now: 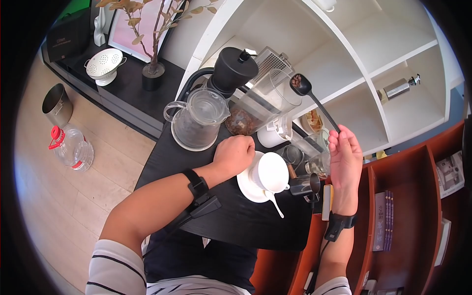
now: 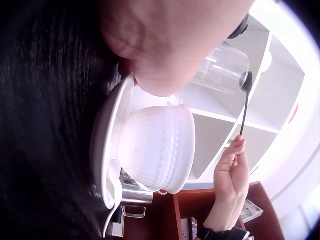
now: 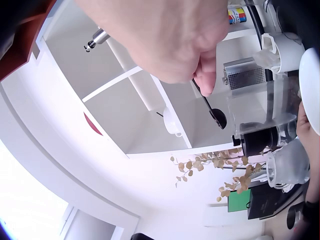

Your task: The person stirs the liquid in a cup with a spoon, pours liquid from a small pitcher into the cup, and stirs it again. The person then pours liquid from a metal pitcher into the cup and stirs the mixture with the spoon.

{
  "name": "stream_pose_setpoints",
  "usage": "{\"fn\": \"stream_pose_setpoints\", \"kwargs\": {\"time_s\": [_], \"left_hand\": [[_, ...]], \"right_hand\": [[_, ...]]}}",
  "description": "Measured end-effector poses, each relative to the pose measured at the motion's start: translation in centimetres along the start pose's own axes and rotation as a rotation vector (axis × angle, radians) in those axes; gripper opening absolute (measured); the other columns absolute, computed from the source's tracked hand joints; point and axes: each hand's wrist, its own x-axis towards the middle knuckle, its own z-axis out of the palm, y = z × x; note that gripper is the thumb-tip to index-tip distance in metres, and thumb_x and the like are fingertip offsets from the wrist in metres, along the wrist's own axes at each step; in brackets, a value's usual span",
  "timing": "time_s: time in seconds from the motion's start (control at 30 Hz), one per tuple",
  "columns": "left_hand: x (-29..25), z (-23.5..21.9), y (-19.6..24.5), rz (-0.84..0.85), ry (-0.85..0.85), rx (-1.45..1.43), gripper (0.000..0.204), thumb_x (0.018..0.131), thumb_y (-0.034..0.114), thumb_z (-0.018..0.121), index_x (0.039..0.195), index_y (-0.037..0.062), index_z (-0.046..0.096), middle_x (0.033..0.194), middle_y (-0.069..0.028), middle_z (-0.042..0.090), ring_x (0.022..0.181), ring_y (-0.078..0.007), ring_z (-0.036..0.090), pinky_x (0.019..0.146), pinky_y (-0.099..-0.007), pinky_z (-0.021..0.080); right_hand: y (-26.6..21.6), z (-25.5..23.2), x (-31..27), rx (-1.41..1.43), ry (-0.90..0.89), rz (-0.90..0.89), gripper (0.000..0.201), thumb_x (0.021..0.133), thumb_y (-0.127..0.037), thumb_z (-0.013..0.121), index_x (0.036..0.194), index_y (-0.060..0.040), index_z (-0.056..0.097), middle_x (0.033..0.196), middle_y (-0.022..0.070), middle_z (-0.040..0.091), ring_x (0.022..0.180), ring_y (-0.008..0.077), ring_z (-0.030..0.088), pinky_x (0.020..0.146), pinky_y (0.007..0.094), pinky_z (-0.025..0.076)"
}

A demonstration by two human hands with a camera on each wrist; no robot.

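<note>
My right hand (image 1: 345, 155) pinches the end of the long handle of a black coffee scoop (image 1: 306, 87). The scoop is raised at the mouth of a tall clear canister (image 1: 255, 110) and holds some brown coffee beans. More beans (image 1: 241, 122) lie at the canister's bottom. My left hand (image 1: 233, 155) is low over the table, knuckles up, between the canister's base and a white saucer (image 1: 246, 189). In the left wrist view it overlaps the saucer's rim; its fingertips are hidden. A white cup (image 2: 157, 147) stands on the saucer beside a white spoon (image 1: 273, 204).
A glass pitcher (image 1: 196, 123) and a black hand grinder (image 1: 232, 71) stand at the left of the black table. At the right are a metal pitcher (image 1: 306, 186) and small glasses. A white shelf (image 1: 364, 81) rises behind. A plastic bottle (image 1: 73, 150) is at the left.
</note>
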Motion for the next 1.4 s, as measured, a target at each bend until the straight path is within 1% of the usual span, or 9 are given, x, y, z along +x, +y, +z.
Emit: {"fn": "stream_pose_setpoints", "kwargs": {"time_s": [0.23,0.5,0.73,0.93,1.03,1.1,1.2,1.33,1.4], "left_hand": [[0.0,0.0,0.0,-0.015,-0.014,-0.002,0.017,0.093,0.018,0.066,0.097,0.0064,0.077,0.091,-0.0162,0.078,0.088,-0.0389,0.075,0.079,-0.051,0.058],[0.0,-0.1,0.1,-0.009,-0.002,-0.009,0.017,0.093,0.018,0.066,0.097,0.0065,0.077,0.09,-0.0158,0.078,0.088,-0.0384,0.075,0.079,-0.0502,0.058],[0.0,-0.1,0.1,-0.001,-0.002,-0.008,0.017,0.093,0.018,0.066,0.098,0.0059,0.077,0.091,-0.0167,0.077,0.088,-0.0388,0.075,0.079,-0.0505,0.058],[-0.1,-0.1,0.0,0.011,0.009,-0.013,0.017,0.094,0.018,0.066,0.098,0.0054,0.077,0.09,-0.0168,0.077,0.087,-0.0391,0.075,0.079,-0.0507,0.058],[-0.1,0.0,0.0,0.003,0.005,-0.007,0.017,0.094,0.018,0.066,0.098,0.0056,0.078,0.089,-0.0167,0.078,0.087,-0.039,0.075,0.079,-0.0507,0.058],[0.0,-0.1,0.1,0.0,0.0,-0.008,0.017,0.094,0.018,0.067,0.098,0.0056,0.078,0.089,-0.0168,0.078,0.087,-0.0389,0.075,0.079,-0.0507,0.058],[0.0,-0.1,0.1,-0.005,-0.004,-0.01,0.017,0.094,0.018,0.067,0.098,0.0055,0.078,0.09,-0.0169,0.078,0.087,-0.0389,0.075,0.079,-0.0507,0.058],[-0.1,-0.2,0.2,0.002,0.004,-0.013,0.017,0.094,0.018,0.067,0.098,0.0052,0.078,0.089,-0.0173,0.078,0.086,-0.0391,0.075,0.079,-0.0507,0.058],[-0.1,-0.1,0.1,0.005,0.007,-0.014,0.017,0.094,0.018,0.067,0.098,0.0051,0.078,0.089,-0.0174,0.078,0.086,-0.0392,0.075,0.079,-0.0507,0.058]], "right_hand": [[0.0,-0.2,-1.2,-0.122,0.023,-0.105,0.026,0.111,-0.01,0.063,0.13,0.0063,0.064,0.109,0.0163,0.076,0.091,0.0182,0.075,0.085,0.029,0.062],[-0.8,1.4,-1.3,-0.479,0.096,-0.393,0.024,0.112,-0.009,0.061,0.128,0.0081,0.066,0.106,0.0161,0.077,0.09,0.0171,0.076,0.085,0.0302,0.063],[-0.5,2.9,-1.3,-0.598,0.081,-0.567,0.023,0.111,-0.007,0.062,0.128,0.0071,0.067,0.107,0.0155,0.078,0.091,0.0165,0.076,0.086,0.0296,0.063],[-0.3,3.2,-1.1,-0.689,0.02,-0.649,0.02,0.109,-0.002,0.063,0.127,0.0053,0.068,0.108,0.0141,0.078,0.094,0.0169,0.077,0.086,0.03,0.063],[-0.1,3.4,-0.7,-0.815,-0.012,-0.739,0.018,0.106,0.002,0.065,0.123,0.0042,0.071,0.105,0.0135,0.078,0.093,0.0175,0.078,0.084,0.0307,0.063],[-0.5,3.7,-0.3,-1.024,-0.101,-0.904,0.018,0.102,0.006,0.068,0.118,0.0029,0.072,0.101,0.0137,0.078,0.09,0.0197,0.078,0.08,0.0311,0.062],[-1.3,4.8,0.1,-1.119,-0.156,-0.961,0.019,0.098,0.008,0.07,0.115,0.0011,0.074,0.096,0.0129,0.077,0.086,0.0222,0.077,0.076,0.0324,0.059],[-2.6,6.7,0.7,-1.176,-0.201,-0.945,0.02,0.096,0.008,0.071,0.114,-0.0009,0.074,0.093,0.0127,0.075,0.082,0.0255,0.075,0.073,0.0338,0.057],[-2.8,7.7,1.4,-1.169,-0.278,-0.896,0.016,0.097,0.004,0.071,0.112,-0.002,0.074,0.091,0.0142,0.072,0.08,0.0305,0.072,0.073,0.0356,0.057]]}}
